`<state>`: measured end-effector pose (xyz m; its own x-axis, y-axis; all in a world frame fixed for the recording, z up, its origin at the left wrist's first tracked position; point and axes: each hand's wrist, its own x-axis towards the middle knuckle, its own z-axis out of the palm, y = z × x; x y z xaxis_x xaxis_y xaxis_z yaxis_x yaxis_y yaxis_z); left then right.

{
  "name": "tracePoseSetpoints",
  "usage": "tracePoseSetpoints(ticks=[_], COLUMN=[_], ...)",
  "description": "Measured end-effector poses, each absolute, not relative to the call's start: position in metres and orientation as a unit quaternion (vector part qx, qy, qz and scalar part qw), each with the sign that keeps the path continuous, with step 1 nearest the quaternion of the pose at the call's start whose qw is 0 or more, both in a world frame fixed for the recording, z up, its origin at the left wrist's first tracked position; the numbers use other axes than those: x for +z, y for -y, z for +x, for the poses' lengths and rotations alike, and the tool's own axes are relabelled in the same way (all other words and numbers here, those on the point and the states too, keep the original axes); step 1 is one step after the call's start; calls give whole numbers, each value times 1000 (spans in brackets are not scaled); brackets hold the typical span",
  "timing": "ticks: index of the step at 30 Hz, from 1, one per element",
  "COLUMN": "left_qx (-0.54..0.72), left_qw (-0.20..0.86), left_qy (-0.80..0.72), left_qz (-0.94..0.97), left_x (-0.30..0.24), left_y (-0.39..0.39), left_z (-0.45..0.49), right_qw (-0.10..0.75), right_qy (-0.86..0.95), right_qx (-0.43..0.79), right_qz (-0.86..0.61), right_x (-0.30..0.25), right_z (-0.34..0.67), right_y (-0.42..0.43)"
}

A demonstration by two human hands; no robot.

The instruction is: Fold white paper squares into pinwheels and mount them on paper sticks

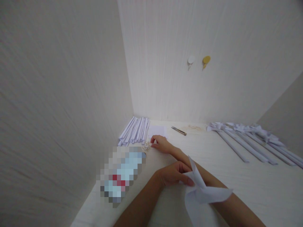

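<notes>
My left hand (174,175) is closed on a piece of folded white paper (203,192), held just above the pale table (236,176). My right arm passes under that paper and stretches to the far left. Its hand (161,143) has curled fingertips resting on a small pile of pale little bits (146,147). What the fingertips pinch, if anything, is too small to tell.
A bundle of rolled white paper sticks (134,130) lies in the back corner beside a flat white sheet (157,130) and small snips (178,130). More paper stems with folded heads (248,138) lie at right. A pixelated object (121,173) sits at left. Two wall hooks (199,60) hang above.
</notes>
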<state>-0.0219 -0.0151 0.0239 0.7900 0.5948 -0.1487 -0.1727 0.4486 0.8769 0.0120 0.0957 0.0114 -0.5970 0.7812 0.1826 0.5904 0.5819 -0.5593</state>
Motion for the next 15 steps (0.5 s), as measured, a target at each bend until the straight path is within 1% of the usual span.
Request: tracePoseSetpoints(ticks=[6,15], left_qx=[237,234], left_qw=[825,826], left_qy=[-216,-212], left_qz=[465,467], left_x=[25,23], left_y=[15,14], left_z=[-23,-23], right_qw=[220,273], right_qy=[861,853], right_qx=[246,264], right_qz=[-387,-357], right_x=[10,12], right_z=[8,11], right_y=[-96,-96])
